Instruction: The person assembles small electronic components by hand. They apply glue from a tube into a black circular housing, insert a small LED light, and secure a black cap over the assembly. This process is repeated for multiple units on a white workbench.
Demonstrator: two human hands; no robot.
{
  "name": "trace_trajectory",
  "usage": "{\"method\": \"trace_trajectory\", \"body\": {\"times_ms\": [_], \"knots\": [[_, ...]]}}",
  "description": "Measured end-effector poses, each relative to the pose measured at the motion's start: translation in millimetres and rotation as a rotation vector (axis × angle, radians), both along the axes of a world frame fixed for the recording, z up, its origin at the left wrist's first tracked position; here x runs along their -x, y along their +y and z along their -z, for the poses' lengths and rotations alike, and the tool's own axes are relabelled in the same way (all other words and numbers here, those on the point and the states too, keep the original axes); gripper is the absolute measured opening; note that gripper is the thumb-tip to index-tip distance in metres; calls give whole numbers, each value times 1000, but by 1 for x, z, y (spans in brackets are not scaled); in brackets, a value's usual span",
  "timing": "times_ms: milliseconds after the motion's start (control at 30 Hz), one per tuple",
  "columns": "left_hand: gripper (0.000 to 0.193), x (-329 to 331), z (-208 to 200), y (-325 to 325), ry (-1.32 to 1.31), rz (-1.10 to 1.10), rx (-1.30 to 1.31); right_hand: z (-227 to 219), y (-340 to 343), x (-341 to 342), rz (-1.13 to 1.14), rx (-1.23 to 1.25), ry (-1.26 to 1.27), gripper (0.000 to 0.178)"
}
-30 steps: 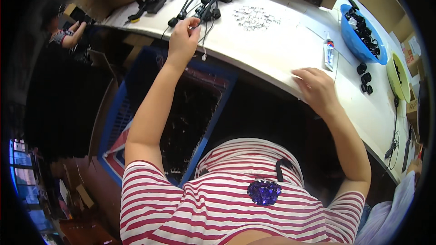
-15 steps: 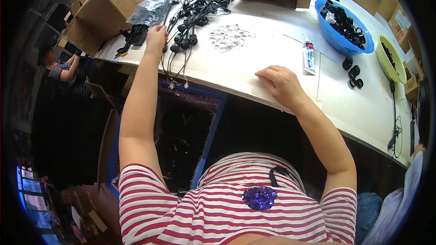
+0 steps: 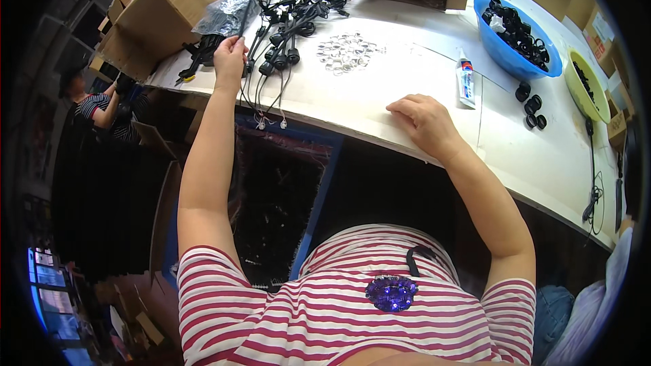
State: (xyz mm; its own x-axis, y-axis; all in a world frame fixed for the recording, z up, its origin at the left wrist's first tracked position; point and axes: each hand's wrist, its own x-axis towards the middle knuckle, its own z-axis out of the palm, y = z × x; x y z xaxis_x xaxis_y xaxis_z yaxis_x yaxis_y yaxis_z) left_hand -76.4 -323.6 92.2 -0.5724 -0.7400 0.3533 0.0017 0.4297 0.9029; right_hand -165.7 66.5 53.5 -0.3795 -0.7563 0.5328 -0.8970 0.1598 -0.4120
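Note:
My left hand [image 3: 230, 61] reaches to the far left of the table. Its fingers pinch a thin black rod-like piece [image 3: 247, 16] whose far end overlaps a clear plastic bag [image 3: 224, 11]. Right beside that hand lies a heap of black cables with round sockets [image 3: 293, 20], their thin wire ends hanging over the front edge. My right hand [image 3: 427, 124] rests near the table's front edge, fingers curled together; whatever they may hold is hidden. Beyond it lie many small metal rings [image 3: 347, 53]. To its right lies a white and blue glue tube [image 3: 465, 81].
A blue basin [image 3: 491, 39] of black rings and a yellow-green basin [image 3: 582, 98] stand right, with loose black rings [image 3: 532, 103] nearby. Cardboard boxes [image 3: 159, 17] line the far left and back. A blue-framed bin [image 3: 319, 196] sits below the edge. Another person [image 3: 95, 105] is at far left.
My left hand has drawn back slightly toward me, the black rod still in its fingers. The right hand stays almost in place. The whole view has shifted a little.

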Motion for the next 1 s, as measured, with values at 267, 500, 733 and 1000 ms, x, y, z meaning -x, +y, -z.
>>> {"method": "trace_trajectory", "body": {"times_ms": [267, 500, 733, 1000], "knots": [[22, -6, 21, -13, -237, 22, 257, -2, -3, -1, -5, -4, 18, 8], [33, 5, 16, -13, -317, -68, 447, 0, -2, 0, 11, -9, 9, 7], [46, 23, 47, -102, -832, -204, 409, -3, -4, 2, -7, -14, -46, 7], [33, 38, 21, -71, -814, -129, -190, 1, -4, 7, -6, -13, -50, 8]]}}
